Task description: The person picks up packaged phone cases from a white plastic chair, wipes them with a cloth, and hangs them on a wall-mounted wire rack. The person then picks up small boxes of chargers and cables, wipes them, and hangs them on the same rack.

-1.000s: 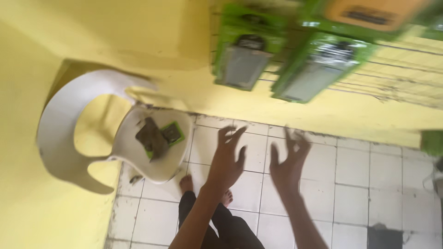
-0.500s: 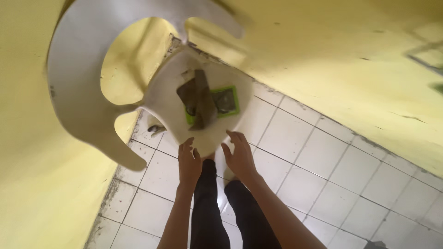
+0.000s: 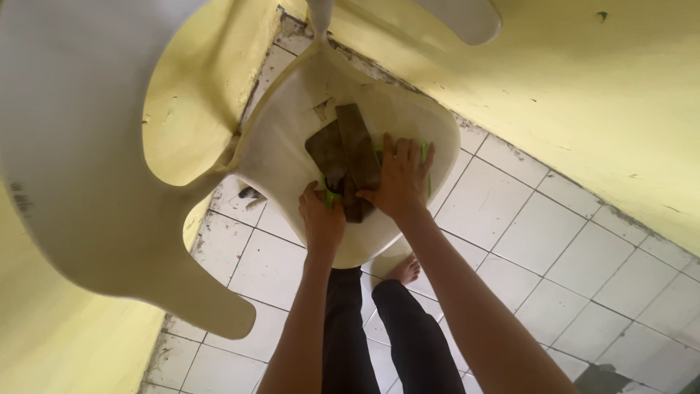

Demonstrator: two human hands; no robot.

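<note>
A white plastic chair (image 3: 95, 182) stands in a yellow corner, its seat (image 3: 281, 157) below me. On the seat lie dark brown flat pieces (image 3: 343, 149) over a green packet (image 3: 425, 153). My right hand (image 3: 397, 179) lies flat, fingers spread, on the green packet and the brown pieces. My left hand (image 3: 321, 219) rests at the seat's front edge, its fingertips touching the green packet's corner and the brown pieces. Whether either hand grips anything is unclear.
Yellow walls (image 3: 583, 95) close in the corner at left and behind. The floor is white tile (image 3: 525, 248) with dirty grout. My legs in dark trousers (image 3: 379, 335) and a bare foot (image 3: 405, 270) stand right in front of the chair.
The view has dropped closer to the chair. Both hands moved forward from the seat's front edge onto the things lying on the seat.
</note>
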